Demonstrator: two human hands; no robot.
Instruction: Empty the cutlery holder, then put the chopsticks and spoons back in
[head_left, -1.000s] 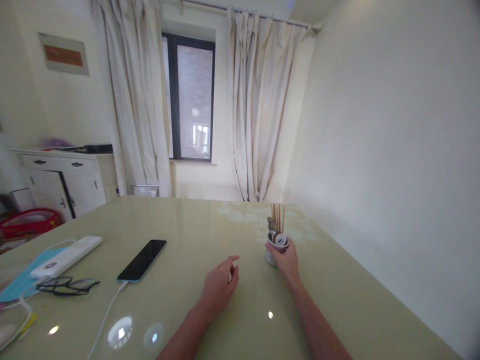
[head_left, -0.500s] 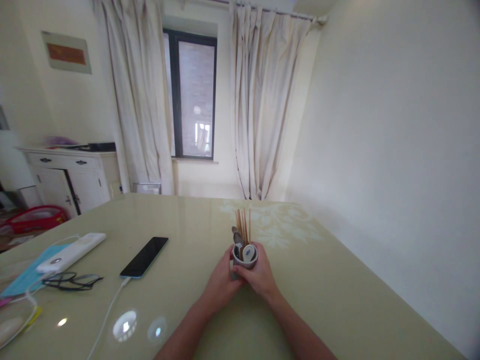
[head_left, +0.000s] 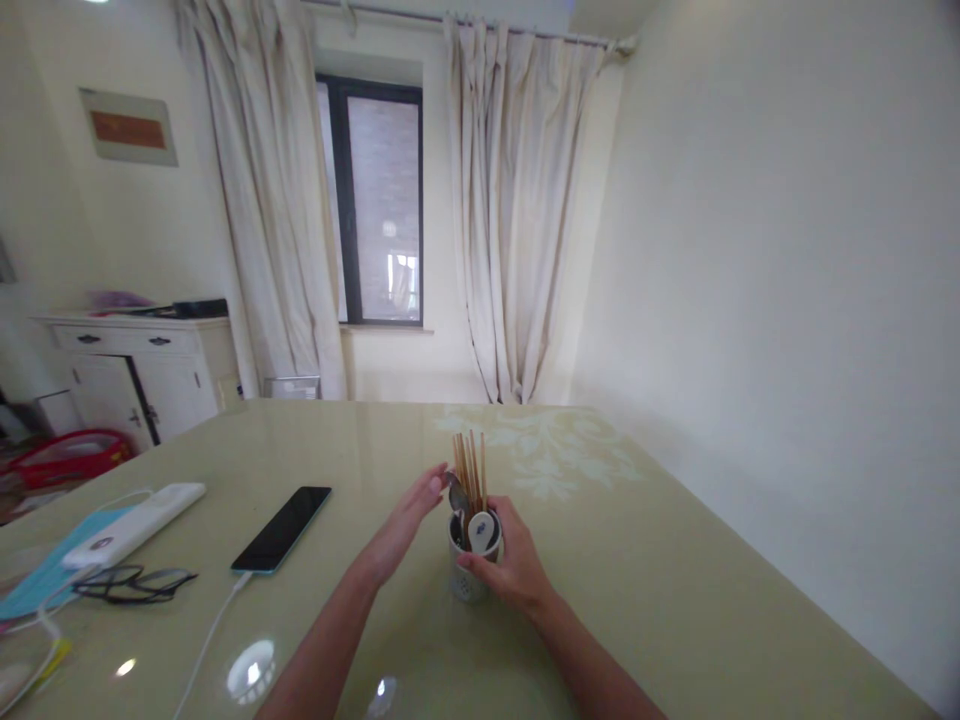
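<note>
A grey utensil holder (head_left: 468,584) with a patterned side stands upright on the greenish table (head_left: 637,580). Several wooden chopsticks (head_left: 471,470), metal spoons (head_left: 457,498) and a white spoon (head_left: 481,532) with a blue mark stick out of its top. My right hand (head_left: 517,555) is wrapped round the holder's right side, thumb across the front near the rim. To the left, my left hand (head_left: 409,520) is off the holder, fingers stretched toward the metal spoons; whether the fingertips touch them I cannot tell.
On the left lie a black-screened phone (head_left: 282,530) with a white cable (head_left: 214,640), glasses (head_left: 135,584), a white power strip-like device (head_left: 135,524) and a blue mask-like sheet (head_left: 37,590). A white wall (head_left: 787,300) runs along the right side.
My left hand has let go of the holder and moved up and left, its fingers now stretched out. My right hand keeps its hold. The holder appears slightly lower and further left.
</note>
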